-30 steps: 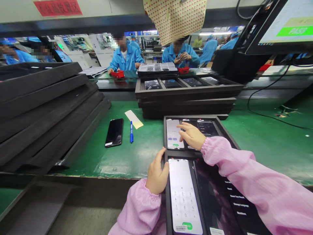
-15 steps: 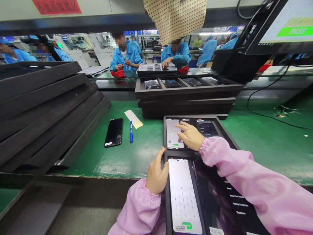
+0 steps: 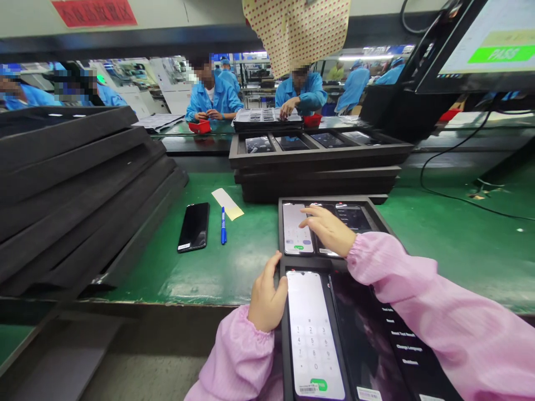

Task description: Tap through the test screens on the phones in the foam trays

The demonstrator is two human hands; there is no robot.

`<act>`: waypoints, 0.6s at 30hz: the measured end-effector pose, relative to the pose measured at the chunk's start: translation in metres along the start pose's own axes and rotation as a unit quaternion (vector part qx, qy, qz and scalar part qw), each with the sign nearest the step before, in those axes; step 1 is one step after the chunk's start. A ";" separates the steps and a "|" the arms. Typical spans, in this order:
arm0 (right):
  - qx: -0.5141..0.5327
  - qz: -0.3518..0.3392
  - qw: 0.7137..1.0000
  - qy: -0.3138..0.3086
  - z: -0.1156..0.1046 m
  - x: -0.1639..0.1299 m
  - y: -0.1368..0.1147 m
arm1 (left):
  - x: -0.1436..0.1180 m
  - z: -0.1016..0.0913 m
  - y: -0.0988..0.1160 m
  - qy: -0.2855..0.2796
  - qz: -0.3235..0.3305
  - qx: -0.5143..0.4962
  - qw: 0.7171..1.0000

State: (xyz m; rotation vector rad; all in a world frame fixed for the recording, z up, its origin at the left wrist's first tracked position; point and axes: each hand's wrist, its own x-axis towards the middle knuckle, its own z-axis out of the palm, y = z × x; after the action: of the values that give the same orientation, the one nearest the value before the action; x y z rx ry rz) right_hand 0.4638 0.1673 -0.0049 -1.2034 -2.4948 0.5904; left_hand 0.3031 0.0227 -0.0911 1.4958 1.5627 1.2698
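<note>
Black foam trays point(image 3: 79, 184) were stacked at far left on the green counter point(image 3: 234, 267), tilted, apparently parked out of the way. Right of them a dark phone point(image 3: 194, 226) lay face up beside a blue pen point(image 3: 223, 225) and a yellow slip point(image 3: 228, 203), all apart from each other. Left hand point(image 3: 265, 298) rested on the left rim of the near tray point(image 3: 281, 262), thumb up, fingers curled against the edge, gripping nothing loose; probably steadying the tray. Just right of it a lit phone point(image 3: 313, 334) showed a dial pad, seated in its slot. Further back in the same tray sat another lit phone point(image 3: 296, 228). Right hand point(image 3: 330, 229) hovered over it, fingers spread and apart, index tip at the screen; contact could not be told. Holding nothing. Behind, a stack of loaded trays point(image 3: 317, 161). Far right, a monitor point(image 3: 485, 50) showed a green band. People in blue coats point(image 3: 213, 97) worked across the line.
</note>
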 end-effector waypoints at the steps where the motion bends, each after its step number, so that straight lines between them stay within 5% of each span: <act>1: 0.005 0.007 1.000 0.013 -0.008 -0.004 0.003 | 0.000 0.000 0.000 -0.001 -0.001 -0.001 1.000; 6: 0.024 0.053 0.997 0.059 -0.038 -0.025 0.020 | 0.000 0.000 -0.002 0.000 -0.004 -0.004 1.000; 13: 0.024 0.071 0.996 0.043 -0.043 -0.041 0.024 | 0.000 0.000 -0.002 0.003 0.003 -0.009 1.000; 18: -0.039 0.041 0.998 -0.034 -0.059 -0.105 0.038 | 0.002 0.000 -0.004 0.005 0.006 -0.005 1.000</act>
State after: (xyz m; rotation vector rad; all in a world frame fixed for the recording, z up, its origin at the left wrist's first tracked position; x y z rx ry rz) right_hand 0.5783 0.1184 0.0178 -1.3421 -2.5564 0.5669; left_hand 0.3010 0.0251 -0.0948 1.4976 1.5525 1.2922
